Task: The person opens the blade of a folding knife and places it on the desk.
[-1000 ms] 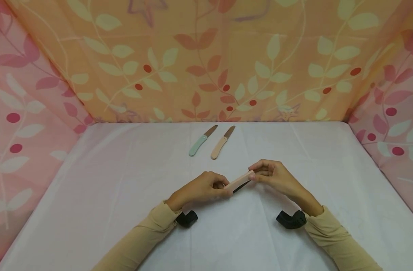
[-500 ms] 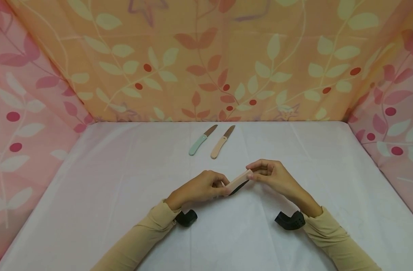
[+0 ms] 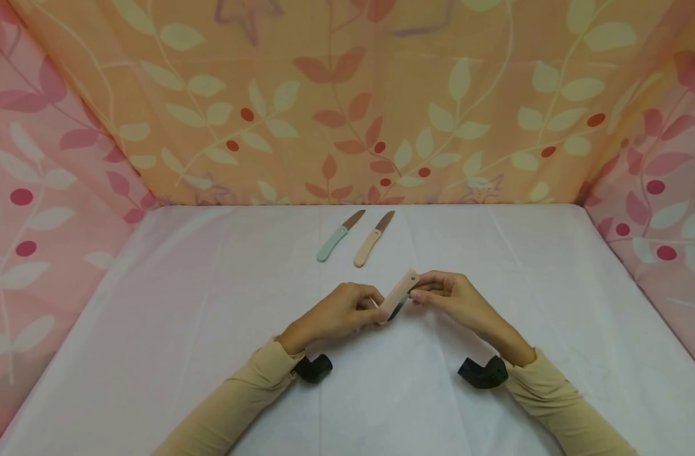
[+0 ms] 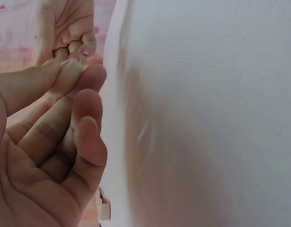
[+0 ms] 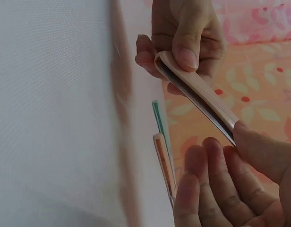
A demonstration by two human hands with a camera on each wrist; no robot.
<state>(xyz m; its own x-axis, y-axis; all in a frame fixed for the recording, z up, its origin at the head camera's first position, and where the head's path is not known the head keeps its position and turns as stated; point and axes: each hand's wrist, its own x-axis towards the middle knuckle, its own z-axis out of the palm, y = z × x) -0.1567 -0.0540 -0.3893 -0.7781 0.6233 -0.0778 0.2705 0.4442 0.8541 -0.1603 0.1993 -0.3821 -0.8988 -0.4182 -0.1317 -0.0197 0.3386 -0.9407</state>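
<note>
A pale pink folding knife [image 3: 398, 292] is held between the two hands above the white table, its dark blade folded along the handle. My left hand [image 3: 338, 310] pinches the lower end of the handle, thumb on top. At the upper end, near the pivot, my right hand [image 3: 455, 297] pinches the knife with thumb and fingers at the blade side. In the right wrist view the dark blade shows in the slot of the knife [image 5: 197, 92]; the right thumb covers its near end. In the left wrist view the fingers mostly hide the knife [image 4: 70, 78].
Two unfolded folding knives lie side by side behind the hands, one with a mint green handle [image 3: 331, 246], one with a beige handle [image 3: 368, 248]. Patterned cloth walls [image 3: 347, 126] enclose the white tablecloth [image 3: 210, 266] at the back and sides.
The knife has tilted more upright, its pivot end rising and shifting left. My right hand has moved slightly left and down from the handle's end to the blade side. The left hand keeps its grip.
</note>
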